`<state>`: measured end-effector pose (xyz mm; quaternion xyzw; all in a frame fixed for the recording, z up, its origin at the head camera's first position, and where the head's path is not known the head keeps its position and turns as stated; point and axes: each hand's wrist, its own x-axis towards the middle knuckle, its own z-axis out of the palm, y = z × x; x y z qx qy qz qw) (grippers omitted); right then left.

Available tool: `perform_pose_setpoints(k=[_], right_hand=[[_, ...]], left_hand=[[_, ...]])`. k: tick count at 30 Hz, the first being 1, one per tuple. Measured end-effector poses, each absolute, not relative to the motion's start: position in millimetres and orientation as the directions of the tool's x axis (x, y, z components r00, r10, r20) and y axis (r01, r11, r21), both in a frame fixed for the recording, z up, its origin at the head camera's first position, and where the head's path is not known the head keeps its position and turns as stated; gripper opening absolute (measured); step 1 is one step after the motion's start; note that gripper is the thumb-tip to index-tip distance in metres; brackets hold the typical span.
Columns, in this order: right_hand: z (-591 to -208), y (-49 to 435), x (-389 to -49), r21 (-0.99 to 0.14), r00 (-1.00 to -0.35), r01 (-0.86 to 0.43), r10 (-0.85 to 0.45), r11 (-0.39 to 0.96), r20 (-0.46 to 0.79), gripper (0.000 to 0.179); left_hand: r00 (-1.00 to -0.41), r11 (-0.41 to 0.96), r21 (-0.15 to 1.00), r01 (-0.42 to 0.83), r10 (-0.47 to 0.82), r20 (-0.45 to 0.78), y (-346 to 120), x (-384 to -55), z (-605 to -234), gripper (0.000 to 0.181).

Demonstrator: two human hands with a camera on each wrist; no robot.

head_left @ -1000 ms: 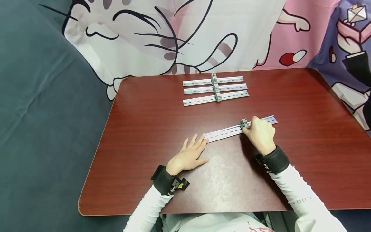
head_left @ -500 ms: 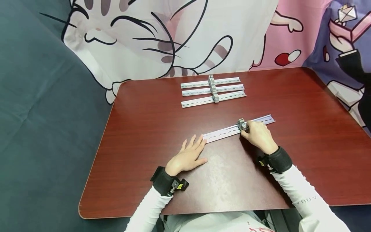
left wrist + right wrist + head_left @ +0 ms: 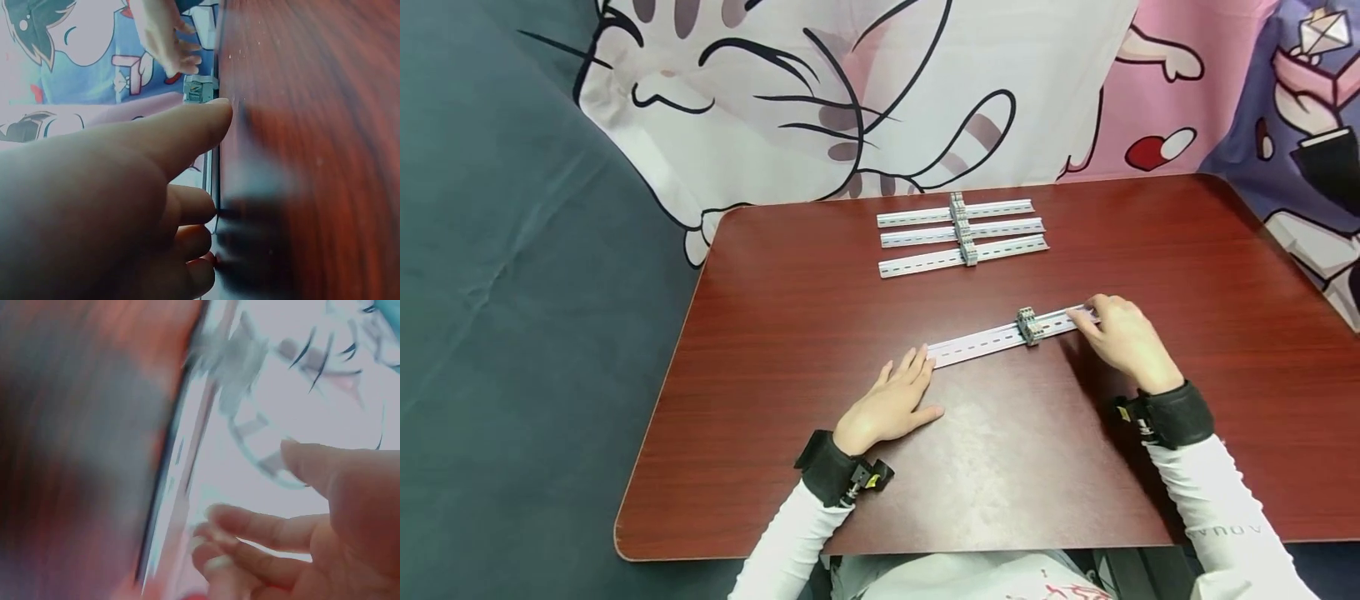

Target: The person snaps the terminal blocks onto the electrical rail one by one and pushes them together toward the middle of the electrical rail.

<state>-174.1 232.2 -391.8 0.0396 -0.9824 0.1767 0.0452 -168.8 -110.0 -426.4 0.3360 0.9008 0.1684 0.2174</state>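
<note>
A slotted metal DIN rail [image 3: 977, 344] lies slanted across the table, its right end farther from me. A grey-green terminal block [image 3: 1028, 327] sits across it, right of its middle; in the right wrist view the block [image 3: 234, 359] is blurred. My left hand [image 3: 887, 400] is flat, fingers spread, fingertips on the rail's left end. My right hand [image 3: 1123, 337] is at the rail's right end, thumb and fingers parted and overlapping it in the head view. Apart from the block, the right hand [image 3: 294, 519] shows a gap between thumb and fingers.
Three similar rails [image 3: 917, 240] lie side by side at the back of the wooden table [image 3: 760, 333], with a row of terminal blocks [image 3: 962, 229] across their middles. A printed curtain [image 3: 700, 150] hangs behind the table's far edge.
My right hand has let go of the terminal block and moved right to the rail's end. The block now shows fully on the rail. My left hand stays in place.
</note>
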Motion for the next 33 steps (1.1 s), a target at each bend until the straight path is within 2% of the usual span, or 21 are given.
perform_pose_setpoints(k=[3,7,11,22,26,33], right_hand=[[-399,255,-171,-0.307,-0.984,-0.164,-0.131,0.938,0.124,0.043],[-410,277,-170,-0.410,-0.967,-0.186,-0.241,0.893,-0.087,0.071],[-413,286,-170,-0.439,-0.931,-0.172,-0.291,0.882,-0.220,0.079],[-408,255,-172,-0.264,-0.939,-0.170,-0.237,0.949,-0.249,0.078],[-406,244,-175,-0.247,-0.934,-0.172,-0.238,0.954,-0.267,0.078],[-410,232,-182,-0.226,-0.935,-0.176,-0.234,0.958,-0.265,0.079]], left_hand=[[-0.686,0.722,0.440,0.534,0.674,-0.273,-109,-170,-427,0.076],[-0.692,0.725,0.440,0.530,0.669,-0.269,-107,-169,-428,0.076],[-0.702,0.736,0.426,0.526,0.659,-0.270,-100,-168,-427,0.079],[-0.681,0.737,0.331,0.590,0.674,-0.286,-77,-174,-420,0.085],[-0.707,0.766,0.287,0.575,0.642,-0.297,-82,-181,-419,0.086],[-0.719,0.787,0.273,0.553,0.617,-0.321,-90,-197,-419,0.083]])
